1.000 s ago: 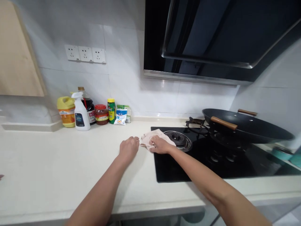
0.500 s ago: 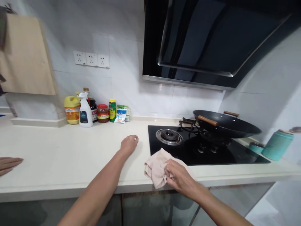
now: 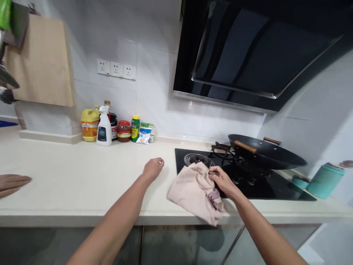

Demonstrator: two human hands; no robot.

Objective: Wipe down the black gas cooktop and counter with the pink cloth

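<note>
My right hand (image 3: 222, 180) grips a pale pink cloth (image 3: 190, 187) by its upper right part. The cloth hangs spread over the front left corner of the black gas stove (image 3: 278, 184) and the counter, its lower tip past the counter edge. It covers part of the left burner (image 3: 199, 159). Left of the stove, my left hand (image 3: 153, 168) rests on the white counter (image 3: 82, 176), fingers curled in and nothing seen in them.
A wok (image 3: 271, 154) with wooden handles sits on the stove's right side, under a range hood (image 3: 234, 48). Along the wall stand a spray bottle (image 3: 104, 127), a red-lidded jar (image 3: 124, 131) and other containers. Another person's hand (image 3: 13, 184) lies at the far left.
The cloth, bunched before, is now spread wider. My right hand has moved up and right with it, over the stove. My left hand stays about where it was.
</note>
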